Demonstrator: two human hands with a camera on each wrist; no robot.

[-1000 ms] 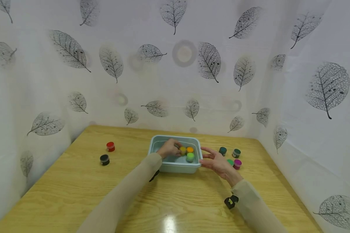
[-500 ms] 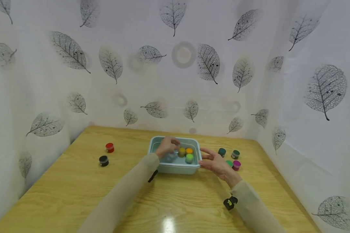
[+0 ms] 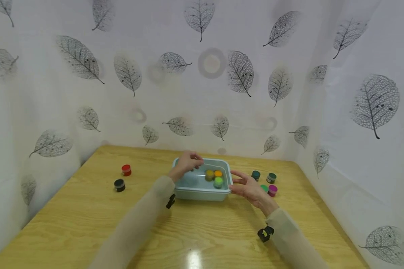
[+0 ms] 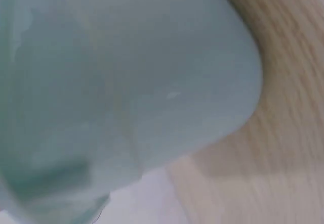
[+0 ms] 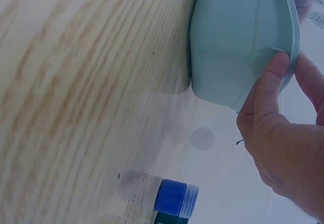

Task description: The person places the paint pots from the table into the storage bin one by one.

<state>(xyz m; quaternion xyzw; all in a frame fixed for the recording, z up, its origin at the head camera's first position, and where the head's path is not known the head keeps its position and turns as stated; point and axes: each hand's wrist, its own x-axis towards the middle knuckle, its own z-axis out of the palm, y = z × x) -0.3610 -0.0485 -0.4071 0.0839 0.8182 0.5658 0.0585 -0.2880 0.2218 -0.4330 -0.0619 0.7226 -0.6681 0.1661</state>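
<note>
The tub [image 3: 198, 195] sits near the back edge of the table [image 3: 195, 228], with the curtain [image 3: 188, 93] behind. Table surface extends from the tub toward the person. To the left, a wide stretch of wood separates the tub from the red jar [image 3: 126, 170] and the black jar [image 3: 119, 185]. To the right, the teal jar [image 3: 256, 175], dark green jar [image 3: 271, 178], green jar [image 3: 264, 188] and magenta jar [image 3: 272, 190] stand close together by the right hand [image 3: 254, 190].

The right hand pinches the tub's right rim between thumb and fingers. The left hand [image 3: 189, 161] is over the tub's left part, fingers loosely bent and holding nothing visible. The yellow jar [image 3: 209, 175], orange jar [image 3: 218, 174] and lime jar [image 3: 218, 182] group inside the tub's right half, apart from the left fingertips.

The tub is smooth, pale blue-green and rectangular with rounded corners; the table shows streaked wood grain; the curtain bears printed leaves
</note>
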